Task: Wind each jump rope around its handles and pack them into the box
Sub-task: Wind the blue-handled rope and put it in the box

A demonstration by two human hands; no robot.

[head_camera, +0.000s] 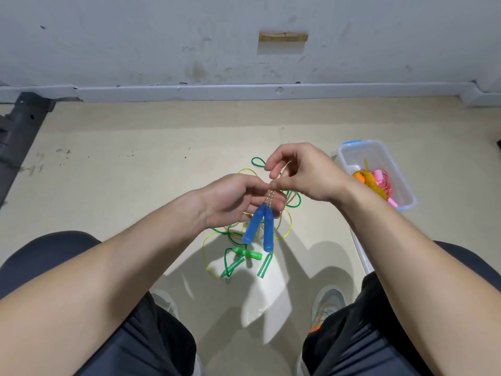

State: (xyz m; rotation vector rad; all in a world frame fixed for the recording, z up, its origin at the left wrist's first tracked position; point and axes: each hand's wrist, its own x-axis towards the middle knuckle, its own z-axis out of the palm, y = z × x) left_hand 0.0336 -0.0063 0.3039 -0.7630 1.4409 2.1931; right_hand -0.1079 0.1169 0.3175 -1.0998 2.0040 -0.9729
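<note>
Two blue jump rope handles (259,229) hang side by side, pointing down, from my left hand (235,199), which grips their clear cord just above them. My right hand (301,172) pinches the same cord a little higher, fingers curled around it. Below on the floor lie green handles (248,253) tangled with green and yellow cords (217,240). A clear plastic box (349,153) with blue clips stands to the right, holding orange, pink and yellow wound ropes (376,180).
I sit with my knees apart; both shoes (328,305) rest on the beige floor. The box's clear lid (362,253) lies by my right knee. A grey wall and skirting run across the back, and a dark object (21,126) lies at far left.
</note>
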